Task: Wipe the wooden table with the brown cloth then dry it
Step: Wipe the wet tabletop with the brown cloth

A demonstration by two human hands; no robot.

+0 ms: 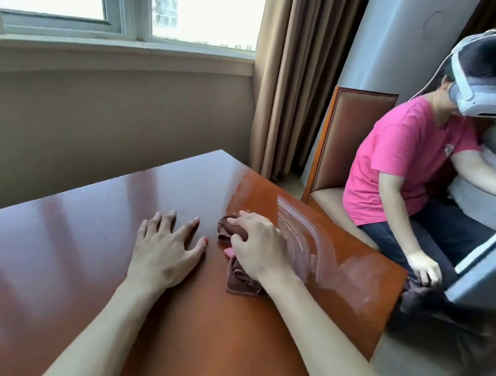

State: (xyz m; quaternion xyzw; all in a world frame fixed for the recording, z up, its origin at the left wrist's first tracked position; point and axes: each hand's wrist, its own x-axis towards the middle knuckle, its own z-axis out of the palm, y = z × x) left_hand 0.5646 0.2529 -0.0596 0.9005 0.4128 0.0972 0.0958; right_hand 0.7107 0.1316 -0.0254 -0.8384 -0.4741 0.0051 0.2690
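The glossy reddish wooden table (74,251) fills the lower left of the head view. My right hand (258,248) lies on top of the bunched brown cloth (240,279), fingers curled over it, near the table's middle right. Curved wet streaks (300,238) shine on the wood just right of that hand. My left hand (165,251) rests flat on the table with fingers spread, a little left of the cloth and not touching it.
A person in a pink shirt (407,161) with a white headset sits on a wooden chair (341,144) just past the table's right edge. Beige curtains (298,65) and a window wall (94,82) stand behind. A grey panel (495,256) juts in at the right.
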